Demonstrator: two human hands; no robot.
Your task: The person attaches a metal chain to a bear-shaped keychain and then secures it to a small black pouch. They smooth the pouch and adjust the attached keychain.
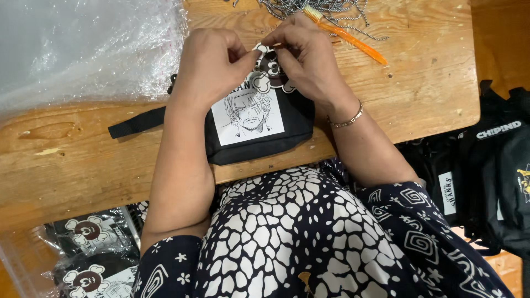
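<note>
A small black pouch [298, 124] with a white printed drawing of a face lies on the wooden table [83, 160], its black strap [135, 122] trailing left. Both hands work at the pouch's top edge. My left hand [212, 63] and my right hand [303, 55] pinch a flat skull-shaped charm [270, 77], black and white, between their fingertips. A thin bracelet [348, 118] circles my right wrist.
An orange pen [353, 38] and a heap of metal ball chains [326, 8] lie at the table's far edge. Clear plastic bags [77, 44] cover the left. Bagged charms [91, 254] sit low left. Several black pouches [491, 171] are piled at the right.
</note>
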